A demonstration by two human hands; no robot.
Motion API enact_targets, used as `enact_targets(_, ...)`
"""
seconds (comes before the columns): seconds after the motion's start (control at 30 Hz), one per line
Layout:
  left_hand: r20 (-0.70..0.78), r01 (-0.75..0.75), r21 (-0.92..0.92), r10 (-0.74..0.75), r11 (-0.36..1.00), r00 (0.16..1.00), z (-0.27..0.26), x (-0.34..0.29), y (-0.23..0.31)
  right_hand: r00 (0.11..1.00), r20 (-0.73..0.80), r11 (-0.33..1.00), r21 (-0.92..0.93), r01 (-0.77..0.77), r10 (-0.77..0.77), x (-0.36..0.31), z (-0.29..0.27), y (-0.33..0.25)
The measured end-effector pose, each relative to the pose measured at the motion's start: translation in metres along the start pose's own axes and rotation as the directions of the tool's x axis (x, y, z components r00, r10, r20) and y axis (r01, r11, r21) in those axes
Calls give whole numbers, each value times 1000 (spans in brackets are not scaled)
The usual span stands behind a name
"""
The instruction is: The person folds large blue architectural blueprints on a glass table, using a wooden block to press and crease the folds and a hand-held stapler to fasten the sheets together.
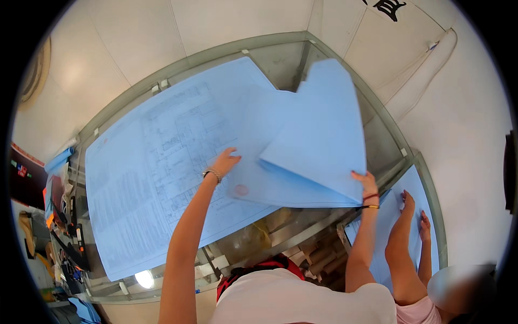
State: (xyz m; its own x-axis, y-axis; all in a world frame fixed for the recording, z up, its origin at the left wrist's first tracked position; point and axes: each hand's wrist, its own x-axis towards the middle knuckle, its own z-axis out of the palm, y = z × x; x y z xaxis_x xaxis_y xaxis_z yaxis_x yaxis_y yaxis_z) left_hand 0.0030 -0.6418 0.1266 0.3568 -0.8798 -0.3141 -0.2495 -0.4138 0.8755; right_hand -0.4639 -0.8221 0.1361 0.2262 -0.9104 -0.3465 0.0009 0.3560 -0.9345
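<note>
Fingers (pixel 356 175) of the right hand (pixel 369 186) pinch the lower right edge of a folded blue sheet (pixel 324 129), right of centre, its upper end slightly blurred! Left hand (pixel 223 162), middle of the frame, has its fingers loosely spread beside that sheet; whether they press down, I cannot tell. Look at the markings: a round reddish stamp (pixel 241 190) near the folded sheet's lower left corner, too small to read. Underneath, filling the left half, lies a big blue plan (pixel 124 178), fine line drawing at its middle, columns of print too faint to make out.

Glass worktop (pixel 278 58) under it all, and below its glass, lower middle, brown rolls (pixel 324 259) sit packed together. Crowding the lower right: a co-worker's hands (pixel 408 201) on another blue sheet (pixel 396 216). Over at the left edge, black-handled tools (pixel 81 237) bunch near a blue roll (pixel 59 160). Farthest out, upper right, bold black lettering (pixel 389 8) on the pale wall (pixel 388 48), cut off by the frame!
</note>
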Motion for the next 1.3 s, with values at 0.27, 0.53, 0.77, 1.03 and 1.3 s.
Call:
enact_targets(0.27, 446, -355, 639, 47, 682, 894, 84, -108, -19, 982, -186, 925, -366, -100, 33, 37, -136, -85)
enact_targets(0.53, 267, -213, 772, -1, 599, 964, 103, -133, -50, 927, -347, 855, -430, -291, 140, 78, -176, -103)
enact_targets(0.77, 155, -288, 890, 359, 352, 920, 108, -124, -108, 936, -329, 681, -657, -324, 129, 87, -183, -146)
enact_targets(1.03, -115, -134, 658, 275, 741, 955, -26, -117, -114, 964, -266, 612, -762, -211, 1, 83, -204, -147)
enact_targets(1.3, -292, -126, 280, 209, 952, 933, -78, -158, -65, 965, -192, 812, -525, -256, 181, 69, -194, -114)
